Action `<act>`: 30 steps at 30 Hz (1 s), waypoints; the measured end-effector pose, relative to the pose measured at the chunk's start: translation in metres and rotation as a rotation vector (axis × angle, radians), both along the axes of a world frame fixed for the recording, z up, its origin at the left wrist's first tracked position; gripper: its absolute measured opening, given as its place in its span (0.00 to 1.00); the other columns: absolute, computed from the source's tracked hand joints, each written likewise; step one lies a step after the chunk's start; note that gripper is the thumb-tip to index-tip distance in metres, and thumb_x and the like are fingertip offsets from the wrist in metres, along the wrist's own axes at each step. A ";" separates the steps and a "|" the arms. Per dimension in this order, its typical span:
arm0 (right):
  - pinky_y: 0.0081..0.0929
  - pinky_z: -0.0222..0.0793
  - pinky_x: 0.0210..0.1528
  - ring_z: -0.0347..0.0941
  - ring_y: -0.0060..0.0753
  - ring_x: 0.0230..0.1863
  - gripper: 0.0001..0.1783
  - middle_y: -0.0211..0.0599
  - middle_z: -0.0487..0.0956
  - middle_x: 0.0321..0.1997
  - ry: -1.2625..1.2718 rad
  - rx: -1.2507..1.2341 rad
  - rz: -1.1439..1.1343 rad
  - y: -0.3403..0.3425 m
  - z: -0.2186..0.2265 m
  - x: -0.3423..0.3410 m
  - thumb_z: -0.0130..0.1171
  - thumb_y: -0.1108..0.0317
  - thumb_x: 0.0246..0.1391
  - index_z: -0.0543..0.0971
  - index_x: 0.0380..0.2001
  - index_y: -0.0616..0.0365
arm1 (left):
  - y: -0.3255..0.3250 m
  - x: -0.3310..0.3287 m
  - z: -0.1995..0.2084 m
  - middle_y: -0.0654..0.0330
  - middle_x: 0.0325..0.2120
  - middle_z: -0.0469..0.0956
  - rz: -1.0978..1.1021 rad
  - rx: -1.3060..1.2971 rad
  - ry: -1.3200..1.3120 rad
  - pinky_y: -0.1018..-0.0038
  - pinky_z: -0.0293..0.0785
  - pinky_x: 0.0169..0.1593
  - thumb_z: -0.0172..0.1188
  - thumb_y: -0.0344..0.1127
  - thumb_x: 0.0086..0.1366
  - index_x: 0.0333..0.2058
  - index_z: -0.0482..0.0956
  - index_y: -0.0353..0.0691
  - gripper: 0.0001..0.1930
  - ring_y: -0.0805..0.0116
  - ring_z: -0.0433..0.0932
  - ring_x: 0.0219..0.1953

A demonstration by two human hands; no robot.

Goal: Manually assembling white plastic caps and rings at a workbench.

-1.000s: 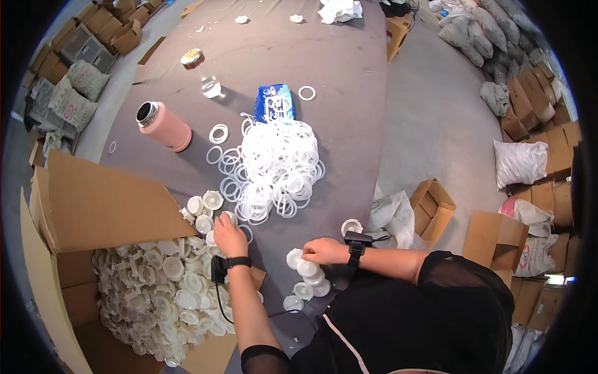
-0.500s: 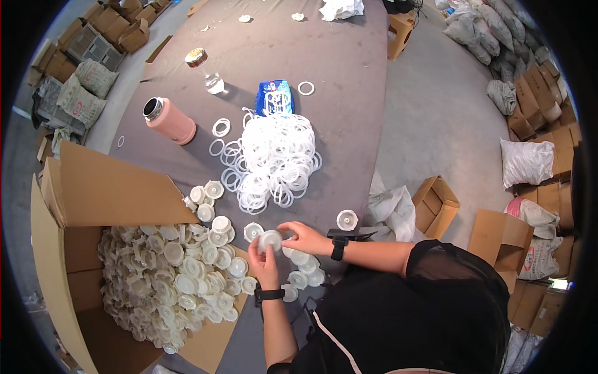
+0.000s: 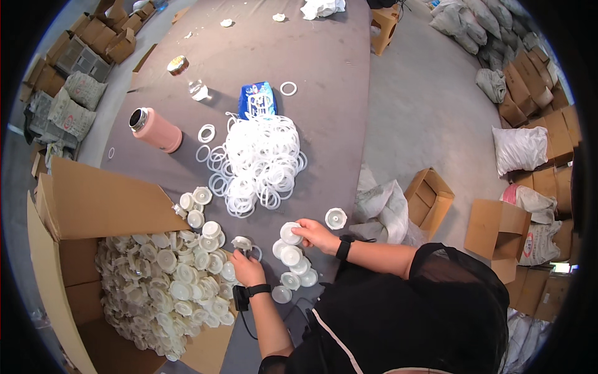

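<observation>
My left hand [image 3: 248,269] pinches a translucent white plastic cap [image 3: 242,244] just above the table, near the open carton. A thin white ring [image 3: 258,252] shows beside its fingertips; whether the fingers hold it I cannot tell. My right hand [image 3: 317,236] grips another round white cap [image 3: 291,233] by its edge, at the far end of a cluster of caps [image 3: 291,255]. Beyond both hands lies a large heap of white rings [image 3: 261,156]. One cap [image 3: 336,218] sits alone to the right of my right hand.
A tipped cardboard box [image 3: 75,274] full of caps [image 3: 168,293] stands at the left. Farther up the table are a pink bottle [image 3: 157,131], a clear bottle [image 3: 198,90] and a blue packet [image 3: 257,100]. Cartons [image 3: 430,202] and sacks [image 3: 520,149] occupy the floor at right.
My hands, together at one cap before, have moved apart. The right hand carried a cap to the cluster, while the left took hold of another cap. The whole view has shifted slightly.
</observation>
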State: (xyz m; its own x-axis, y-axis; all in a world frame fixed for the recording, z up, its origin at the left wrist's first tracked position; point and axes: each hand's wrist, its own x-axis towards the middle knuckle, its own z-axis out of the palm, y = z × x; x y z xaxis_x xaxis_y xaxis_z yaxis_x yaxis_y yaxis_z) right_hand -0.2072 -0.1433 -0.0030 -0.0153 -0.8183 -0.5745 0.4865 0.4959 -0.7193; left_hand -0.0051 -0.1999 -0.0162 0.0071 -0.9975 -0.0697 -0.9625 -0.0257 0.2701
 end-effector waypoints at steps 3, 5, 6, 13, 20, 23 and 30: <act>0.10 0.55 0.15 0.61 0.10 0.15 0.16 0.22 0.69 0.21 -0.044 -0.010 0.036 -0.001 -0.001 0.006 0.49 0.57 0.52 0.69 0.36 0.58 | 0.003 0.011 -0.016 0.53 0.30 0.69 -0.068 -0.047 0.078 0.62 0.68 0.33 0.55 0.28 0.47 0.31 0.68 0.36 0.11 0.52 0.71 0.31; 0.10 0.54 0.15 0.61 0.10 0.15 0.16 0.22 0.69 0.21 -0.047 -0.008 0.052 -0.003 0.000 0.011 0.48 0.56 0.52 0.69 0.37 0.57 | 0.003 0.014 -0.018 0.54 0.25 0.70 -0.065 -0.001 0.115 0.64 0.68 0.32 0.54 0.28 0.47 0.27 0.70 0.35 0.06 0.54 0.71 0.29; 0.10 0.54 0.14 0.61 0.10 0.15 0.16 0.22 0.69 0.21 -0.049 -0.003 0.062 -0.003 0.001 0.013 0.48 0.56 0.52 0.69 0.37 0.57 | 0.003 0.015 -0.016 0.54 0.25 0.70 -0.063 -0.006 0.118 0.64 0.68 0.32 0.54 0.28 0.47 0.27 0.70 0.35 0.06 0.54 0.71 0.29; 0.11 0.56 0.15 0.64 0.12 0.16 0.14 0.24 0.70 0.23 -0.139 -0.016 0.055 -0.005 0.007 0.024 0.47 0.58 0.53 0.68 0.38 0.56 | 0.022 0.026 0.001 0.61 0.22 0.72 0.325 0.109 1.109 0.78 0.68 0.27 0.57 0.27 0.50 0.30 0.73 0.34 0.07 0.74 0.70 0.23; 0.11 0.60 0.17 0.68 0.15 0.18 0.11 0.26 0.72 0.26 -0.257 -0.041 0.068 -0.004 0.011 0.036 0.49 0.62 0.52 0.68 0.36 0.55 | 0.042 -0.007 0.056 0.61 0.24 0.74 0.470 0.265 1.805 0.81 0.68 0.27 0.56 0.27 0.54 0.31 0.73 0.37 0.05 0.76 0.71 0.23; 0.12 0.60 0.17 0.68 0.16 0.19 0.10 0.27 0.72 0.27 -0.305 -0.034 0.086 -0.004 0.015 0.039 0.49 0.62 0.52 0.68 0.35 0.54 | 0.046 -0.020 0.069 0.61 0.25 0.74 0.487 -0.013 1.695 0.81 0.68 0.29 0.54 0.26 0.54 0.30 0.72 0.36 0.03 0.76 0.70 0.23; 0.13 0.59 0.18 0.68 0.16 0.20 0.08 0.26 0.71 0.27 -0.419 -0.005 0.082 0.000 0.024 0.037 0.49 0.62 0.52 0.67 0.33 0.52 | 0.052 -0.030 0.077 0.57 0.28 0.72 -0.135 -0.292 0.808 0.76 0.68 0.34 0.54 0.20 0.47 0.28 0.73 0.34 0.07 0.67 0.72 0.31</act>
